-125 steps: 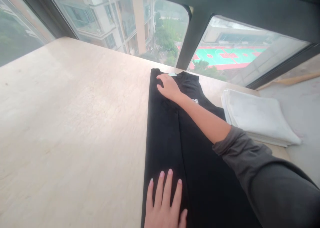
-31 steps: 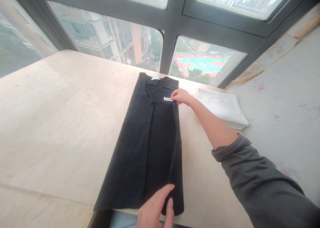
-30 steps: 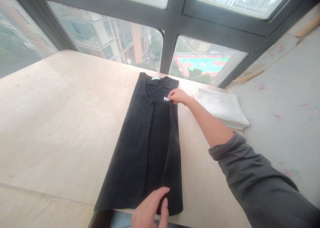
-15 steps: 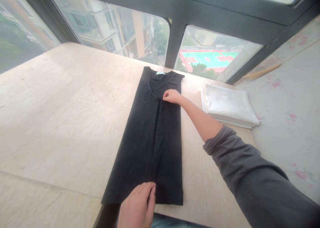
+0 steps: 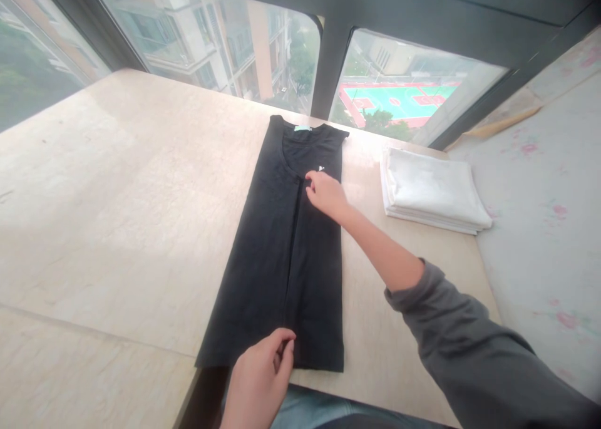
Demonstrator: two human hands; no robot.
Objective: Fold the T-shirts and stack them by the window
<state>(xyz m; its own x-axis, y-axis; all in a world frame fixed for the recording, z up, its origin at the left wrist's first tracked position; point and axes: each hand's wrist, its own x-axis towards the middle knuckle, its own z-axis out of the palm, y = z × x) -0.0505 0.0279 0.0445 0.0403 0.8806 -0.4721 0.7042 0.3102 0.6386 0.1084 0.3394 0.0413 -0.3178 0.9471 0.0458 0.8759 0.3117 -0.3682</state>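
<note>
A black T-shirt (image 5: 263, 247) lies folded lengthwise into a long strip, its two sides meeting at a narrow gap down the middle. The neckline, with a pale label (image 5: 303, 128), points toward the window. My right hand (image 5: 327, 195) is closed in a pinch on the cloth just below the collar, beside the top of the gap. Near the bottom hem, my left hand (image 5: 263, 376) also pinches the shirt along the middle line. The fingertips of both hands partly hide the cloth they grip. A small white mark (image 5: 321, 168) shows just above my right fingers.
A stack of folded white cloth (image 5: 434, 188) sits right of the shirt, near the flowered wall (image 5: 554, 216). The beige stone sill (image 5: 117, 216) runs up to the grey-framed window (image 5: 323, 59). The sill's front edge lies by my left hand.
Both hands stay at the same places on the shirt, with the right wrist turned slightly. A small white mark above the right fingers has come into sight. The camera view has shifted a little.
</note>
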